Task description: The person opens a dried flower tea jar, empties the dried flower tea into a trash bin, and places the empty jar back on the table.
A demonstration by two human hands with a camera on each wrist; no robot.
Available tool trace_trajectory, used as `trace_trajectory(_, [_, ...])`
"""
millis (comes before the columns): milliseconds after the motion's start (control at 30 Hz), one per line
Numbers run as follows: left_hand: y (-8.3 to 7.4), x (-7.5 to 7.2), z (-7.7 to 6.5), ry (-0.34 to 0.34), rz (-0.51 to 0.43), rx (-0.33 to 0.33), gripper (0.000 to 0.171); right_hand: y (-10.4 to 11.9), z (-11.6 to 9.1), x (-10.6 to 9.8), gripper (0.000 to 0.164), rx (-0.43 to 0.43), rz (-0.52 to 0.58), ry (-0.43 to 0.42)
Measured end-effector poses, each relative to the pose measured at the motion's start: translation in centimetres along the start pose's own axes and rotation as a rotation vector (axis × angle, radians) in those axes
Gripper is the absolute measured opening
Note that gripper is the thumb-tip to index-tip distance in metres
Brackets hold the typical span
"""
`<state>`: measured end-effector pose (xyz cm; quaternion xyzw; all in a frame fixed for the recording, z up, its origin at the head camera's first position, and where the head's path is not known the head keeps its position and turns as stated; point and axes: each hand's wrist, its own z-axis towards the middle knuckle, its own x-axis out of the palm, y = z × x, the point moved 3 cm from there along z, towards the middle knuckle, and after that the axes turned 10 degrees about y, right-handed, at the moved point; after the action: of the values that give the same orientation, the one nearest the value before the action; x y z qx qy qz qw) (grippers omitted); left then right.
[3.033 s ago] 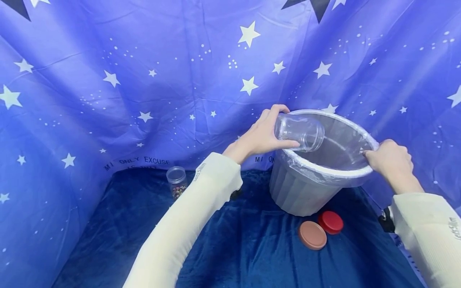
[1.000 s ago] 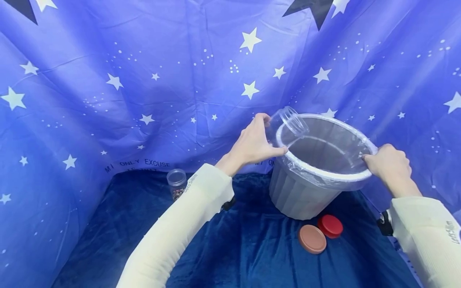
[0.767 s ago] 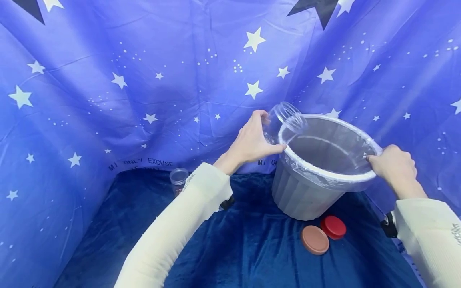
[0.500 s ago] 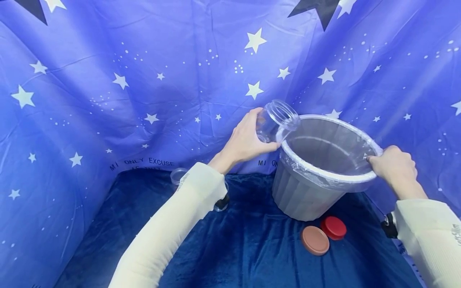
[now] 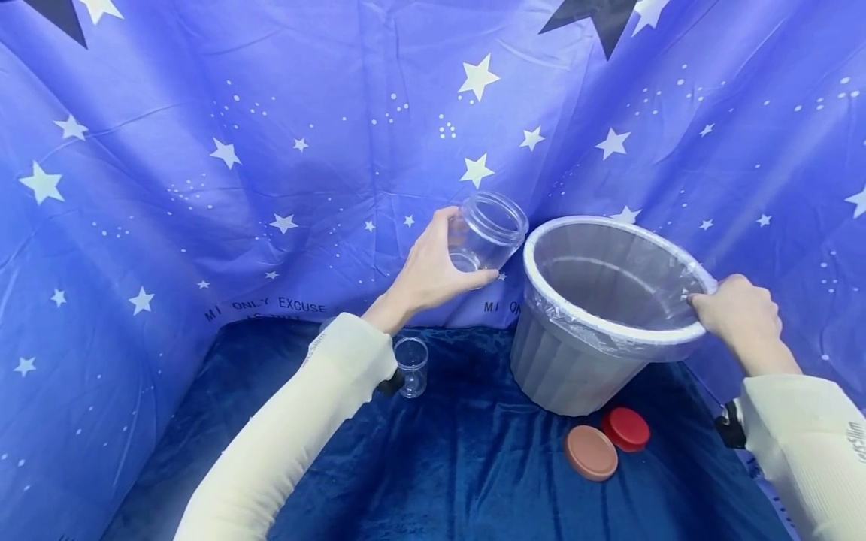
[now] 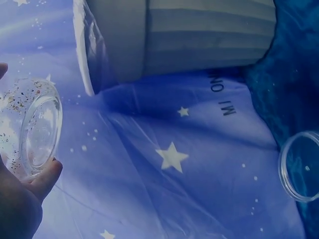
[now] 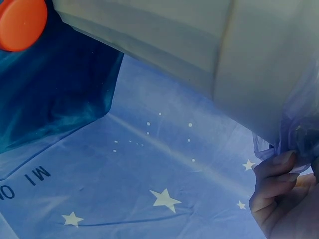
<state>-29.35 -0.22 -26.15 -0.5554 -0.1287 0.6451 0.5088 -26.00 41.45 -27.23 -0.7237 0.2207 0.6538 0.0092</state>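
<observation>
My left hand (image 5: pixel 433 259) grips a clear jar (image 5: pixel 489 229) just left of the trash bin (image 5: pixel 575 368), its lidless mouth tilted up and to the right. In the left wrist view, small coloured specks cling to the wall of that jar (image 6: pixel 17 107) near its base. My right hand (image 5: pixel 740 319) grips the right side of the bin's rim, thumb over the inner edge. From below, the right wrist view shows its curled fingers (image 7: pixel 274 184) at the rim, against the plastic liner (image 7: pixel 299 117). The bin is grey, lined with a clear bag.
Another clear, lidless jar (image 5: pixel 412 368) stands on the dark blue cloth (image 5: pixel 446 458) beside my left cuff. A brown lid (image 5: pixel 591 452) and a red lid (image 5: pixel 625 429) lie in front of the bin. A starry blue curtain (image 5: pixel 379 135) hangs behind.
The jar in my left hand, earlier on its side over the bin's opening, has swung upward and moved left off the rim. My left sleeve now covers the bead-filled jar. The right hand keeps its grip.
</observation>
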Motion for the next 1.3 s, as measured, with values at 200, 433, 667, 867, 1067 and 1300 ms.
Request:
trace_trajectory(200, [0.9, -1.0, -0.8, -0.032, -0.063, -0.003, 0.09, 0.0, 0.0, 0.0, 0.055, -0.004, 0.001, -0.002])
trace_trajectory(433, [1.5, -2.0, -1.8, -0.05, -0.075, -0.016, 0.093, 0.0, 0.1, 0.2, 0.056, 0.0, 0.002, 0.004])
trace_trajectory(667, [2.6, -3.0, -3.2, -0.086, -0.039, -0.033, 0.099, 0.1, 0.1, 0.2, 0.055, -0.004, 0.003, -0.004])
trace_trajectory(867, [3.8, -3.5, -3.9, -0.12, -0.083, -0.036, 0.095, 0.1, 0.2, 0.2, 0.055, 0.004, 0.006, 0.001])
trace_trajectory(1067, [4.5, -3.8, -4.5, -0.144, -0.112, -0.051, 0.096, 0.0, 0.2, 0.1, 0.055, 0.003, 0.004, -0.002])
trace_trajectory(1300, [5.1, -4.1, -5.2, -0.174, -0.16, -0.048, 0.096, -0.1, 0.1, 0.1, 0.056, 0.004, 0.001, 0.0])
